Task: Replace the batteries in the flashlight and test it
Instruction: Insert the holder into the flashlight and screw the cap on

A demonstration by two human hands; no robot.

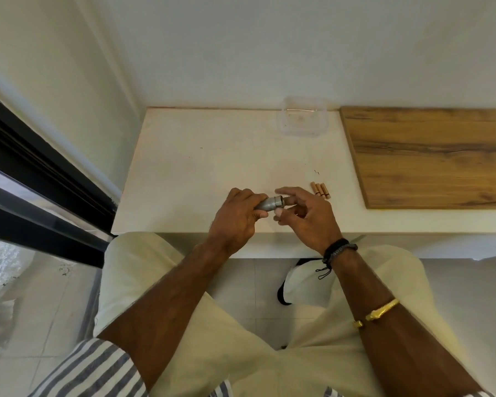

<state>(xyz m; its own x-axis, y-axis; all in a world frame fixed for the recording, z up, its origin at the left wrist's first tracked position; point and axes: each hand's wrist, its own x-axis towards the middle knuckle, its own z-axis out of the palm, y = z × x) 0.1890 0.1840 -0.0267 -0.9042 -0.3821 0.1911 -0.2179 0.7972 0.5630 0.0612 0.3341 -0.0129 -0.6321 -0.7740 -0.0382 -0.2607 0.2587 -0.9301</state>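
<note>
While the left hand [236, 217] is wrapped around the grey metal flashlight [269, 202], the body of it is hidden inside the closed fist, and only the open, threaded end is seen, sticking out to the right past the thumb and forefinger. The flashlight is held just above the near edge of the white table [212, 167], roughly level, with its open mouth turned toward the right hand [307, 213].

The right hand is held loosely open at that mouth. Its fingers [288, 191] are spread and gently curled rather than pressed together: the forefinger is stretched over the top of the opening, and the thumb tip is seen just below the rim, touching or nearly touching it. Whether something small is pinched between them cannot be told, as the gap there is shadowed. A dark braided band [337, 249] is worn at the right wrist and a gold bangle [380, 310] further up the forearm.

Three copper-coloured batteries [320, 190] are laid side by side on the table, just beyond and to the right of the right hand, apart from its fingers. A clear plastic box [302, 117] is set at the far edge against the wall, and a wooden board [430, 156] is laid on the right part of the table.
</note>
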